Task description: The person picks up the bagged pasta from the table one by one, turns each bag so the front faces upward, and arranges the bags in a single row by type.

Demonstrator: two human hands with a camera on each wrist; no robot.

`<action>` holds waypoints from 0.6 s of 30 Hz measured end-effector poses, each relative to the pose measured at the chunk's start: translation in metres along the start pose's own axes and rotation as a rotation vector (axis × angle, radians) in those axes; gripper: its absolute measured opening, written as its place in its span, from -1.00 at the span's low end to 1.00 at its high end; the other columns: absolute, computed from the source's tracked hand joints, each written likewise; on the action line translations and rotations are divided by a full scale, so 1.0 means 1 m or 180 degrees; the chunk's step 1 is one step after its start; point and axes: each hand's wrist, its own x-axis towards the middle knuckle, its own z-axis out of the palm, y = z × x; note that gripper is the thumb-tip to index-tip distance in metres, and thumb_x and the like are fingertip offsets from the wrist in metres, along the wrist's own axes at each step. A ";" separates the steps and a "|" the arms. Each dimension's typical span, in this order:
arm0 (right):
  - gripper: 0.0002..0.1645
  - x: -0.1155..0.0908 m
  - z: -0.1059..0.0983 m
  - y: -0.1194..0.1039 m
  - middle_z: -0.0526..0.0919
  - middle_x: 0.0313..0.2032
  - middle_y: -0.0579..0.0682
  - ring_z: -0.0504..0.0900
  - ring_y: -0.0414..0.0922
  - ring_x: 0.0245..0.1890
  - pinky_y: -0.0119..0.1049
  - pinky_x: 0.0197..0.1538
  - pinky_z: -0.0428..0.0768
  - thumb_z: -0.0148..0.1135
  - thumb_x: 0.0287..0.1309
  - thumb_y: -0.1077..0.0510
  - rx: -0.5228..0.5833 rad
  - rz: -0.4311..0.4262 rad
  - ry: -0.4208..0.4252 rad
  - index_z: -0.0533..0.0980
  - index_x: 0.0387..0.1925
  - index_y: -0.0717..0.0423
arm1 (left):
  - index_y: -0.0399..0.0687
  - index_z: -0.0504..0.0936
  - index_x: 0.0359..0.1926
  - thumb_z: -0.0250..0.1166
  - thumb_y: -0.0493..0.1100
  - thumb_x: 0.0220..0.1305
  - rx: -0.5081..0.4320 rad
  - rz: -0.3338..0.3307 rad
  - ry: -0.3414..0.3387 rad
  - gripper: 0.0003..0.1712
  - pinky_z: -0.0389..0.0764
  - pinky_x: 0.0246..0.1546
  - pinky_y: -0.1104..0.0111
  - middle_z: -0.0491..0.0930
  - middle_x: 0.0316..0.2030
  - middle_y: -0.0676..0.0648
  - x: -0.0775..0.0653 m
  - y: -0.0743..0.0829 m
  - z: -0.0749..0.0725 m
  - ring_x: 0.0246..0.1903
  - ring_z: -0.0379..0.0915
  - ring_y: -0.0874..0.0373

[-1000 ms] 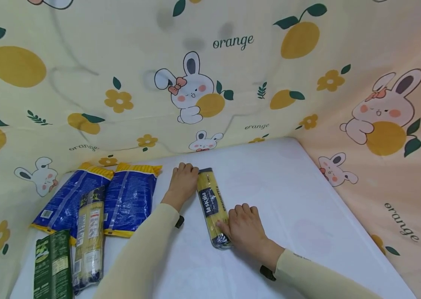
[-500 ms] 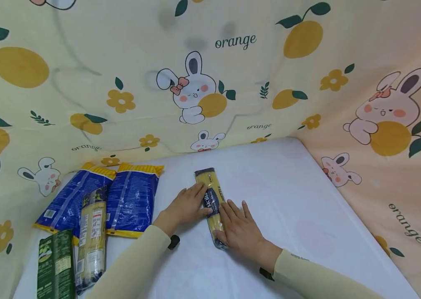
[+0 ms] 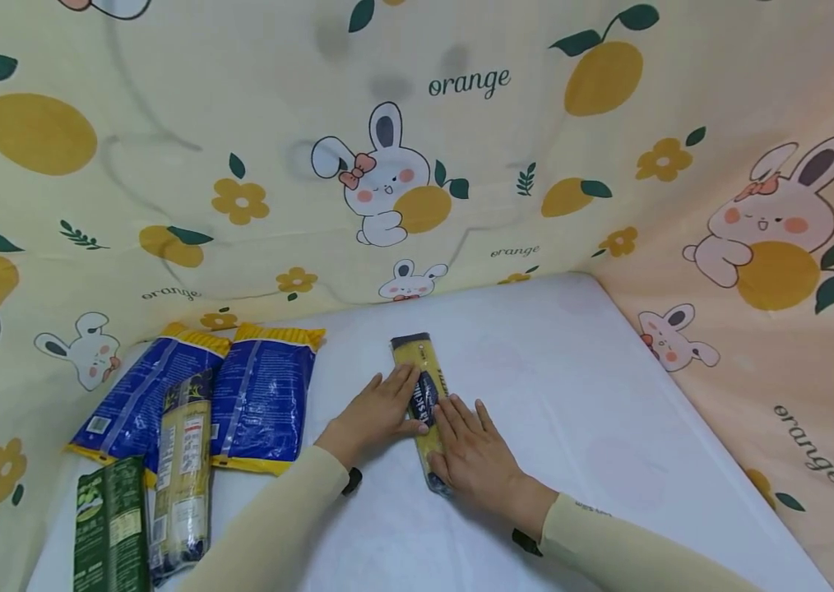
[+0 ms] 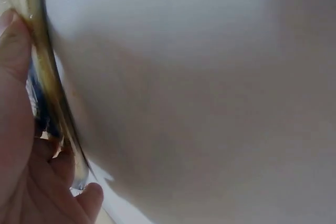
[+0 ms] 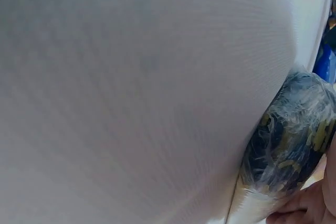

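A clear pack of spaghetti (image 3: 414,358) with a dark blue label lies lengthwise on the white table. My left hand (image 3: 372,415) rests on its left side, fingers extended over the label and thumb lower down. In the left wrist view, that thumb and the fingertips touch the pack (image 4: 48,72). From the right, my right hand (image 3: 479,460) lies against the lower half with fairly straight fingers. The crinkled, dark lower end of the pack (image 5: 289,135) shows beside that hand in the right wrist view. Both hands cover parts of the label and the lower half.
On the left, two blue bags with yellow edges (image 3: 261,403) (image 3: 132,403) lie side by side. Another spaghetti pack (image 3: 182,469) overlaps them, next to a green packet (image 3: 110,526). Patterned cloth (image 3: 506,164) hangs behind and to the right of the white table (image 3: 572,370).
My left hand has come down from the pack's top end to its middle. The right hand's fingers have straightened from a curl and now lie along the pack. The pack has shifted slightly right.
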 end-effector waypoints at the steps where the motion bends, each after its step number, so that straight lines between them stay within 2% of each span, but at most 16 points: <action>1: -0.17 0.000 0.000 0.000 0.30 0.56 0.28 0.24 0.19 0.60 0.25 0.56 0.22 -0.03 0.59 -0.20 0.0020 0.0018 -0.0006 0.27 0.54 0.36 | -0.19 -0.08 0.69 0.14 0.45 0.44 0.0050 0.0027 0.0026 0.17 0.08 0.62 -0.06 -0.09 0.69 -0.19 0.002 0.002 0.000 0.67 -0.13 -0.06; 8: -0.06 0.000 0.000 0.004 0.19 0.60 0.28 0.12 0.21 0.64 0.27 0.58 0.16 -0.02 0.58 -0.29 0.0232 0.0214 -0.0089 0.20 0.57 0.38 | -0.14 -0.02 0.69 0.13 0.44 0.43 0.0269 0.0184 0.0144 0.13 0.12 0.61 -0.05 -0.05 0.69 -0.15 0.021 0.010 0.000 0.67 -0.08 -0.03; 14: -0.08 0.005 0.002 0.003 0.17 0.62 0.23 0.09 0.18 0.65 0.32 0.56 0.16 -0.03 0.56 -0.27 0.0278 0.0252 -0.0104 0.19 0.58 0.34 | -0.09 -0.02 0.70 0.16 0.45 0.41 0.0144 0.0043 0.0024 0.14 0.08 0.62 -0.03 -0.07 0.70 -0.10 0.023 0.007 -0.003 0.68 -0.13 0.02; 18: -0.09 0.007 0.004 0.003 0.19 0.62 0.21 0.12 0.17 0.64 0.34 0.55 0.16 -0.03 0.52 -0.26 0.0173 0.0273 -0.0108 0.21 0.58 0.31 | -0.12 -0.03 0.70 0.15 0.40 0.46 0.0011 0.0051 -0.0003 0.10 0.07 0.62 -0.04 -0.07 0.70 -0.12 0.020 0.006 -0.004 0.68 -0.15 0.01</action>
